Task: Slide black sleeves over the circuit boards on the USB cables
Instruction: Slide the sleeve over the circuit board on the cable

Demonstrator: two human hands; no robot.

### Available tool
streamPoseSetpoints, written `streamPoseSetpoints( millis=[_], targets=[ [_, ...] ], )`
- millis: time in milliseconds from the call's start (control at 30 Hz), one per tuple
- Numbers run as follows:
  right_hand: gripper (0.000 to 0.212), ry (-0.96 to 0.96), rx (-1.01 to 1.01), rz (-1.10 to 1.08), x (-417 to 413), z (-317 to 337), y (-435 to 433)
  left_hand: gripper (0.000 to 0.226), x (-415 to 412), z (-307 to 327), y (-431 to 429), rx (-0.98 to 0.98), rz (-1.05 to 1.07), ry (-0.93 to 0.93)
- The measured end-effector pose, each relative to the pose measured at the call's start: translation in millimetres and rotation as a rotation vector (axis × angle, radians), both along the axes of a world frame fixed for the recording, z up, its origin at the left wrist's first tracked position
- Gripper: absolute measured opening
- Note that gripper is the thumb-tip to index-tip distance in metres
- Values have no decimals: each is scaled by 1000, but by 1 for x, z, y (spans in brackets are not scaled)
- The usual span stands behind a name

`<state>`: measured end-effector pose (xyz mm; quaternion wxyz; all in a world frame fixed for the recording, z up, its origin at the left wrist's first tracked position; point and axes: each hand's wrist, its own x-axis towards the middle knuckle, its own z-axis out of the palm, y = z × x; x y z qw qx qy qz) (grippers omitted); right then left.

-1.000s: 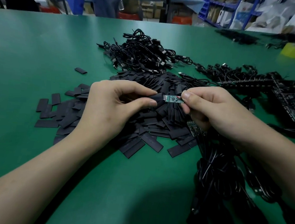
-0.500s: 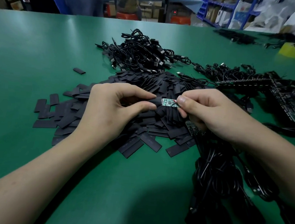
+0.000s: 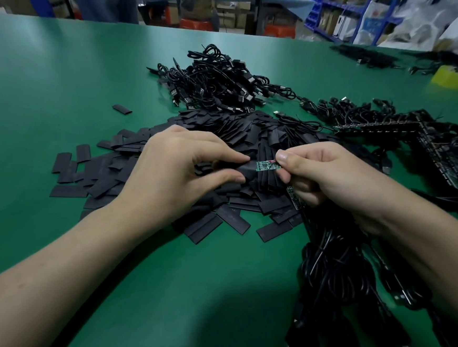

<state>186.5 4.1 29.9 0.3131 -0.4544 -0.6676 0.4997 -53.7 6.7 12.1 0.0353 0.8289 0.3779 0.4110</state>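
My left hand [image 3: 179, 169] pinches a black sleeve [image 3: 246, 170] between thumb and fingers, over the heap of flat black sleeves [image 3: 220, 200]. The sleeve's mouth sits over the left end of a small green circuit board [image 3: 267, 165]. My right hand [image 3: 329, 178] pinches the board's right end with thumb and forefinger. A second green board [image 3: 293, 197] pokes out under that hand, and a bundle of black USB cables [image 3: 335, 264] hangs down from its palm.
A tangled pile of black USB cables [image 3: 216, 82] lies behind the sleeves. More cables and dark board strips [image 3: 390, 125] fill the right side. A yellow tape roll [image 3: 453, 77] sits far right. People stand beyond the green table [image 3: 49, 104].
The sleeve has slid further right over the board, so less green shows. Both hands have drifted slightly lower and closer together.
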Motion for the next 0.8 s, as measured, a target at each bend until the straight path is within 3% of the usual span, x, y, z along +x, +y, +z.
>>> streamPoseSetpoints(
  millis=[133, 200, 533, 700, 800],
  targets=[
    [41, -304, 261, 14, -5, 0, -5, 24, 5, -1, -2, -115, -50, -68],
    [39, -366, 320, 9, -6, 0, -6, 24, 7, -2, -3, -134, -55, -75],
    [37, -228, 198, 75, -3, 1, -3, 21, 10, -2, -3, -123, -71, -106],
    [23, -92, 101, 67, -1, 3, -4, 20, 10, 0, -4, -115, -57, -137],
    [23, -123, 116, 60, -2, 5, -5, 19, 10, 0, -5, -105, -64, -132]
  ],
)
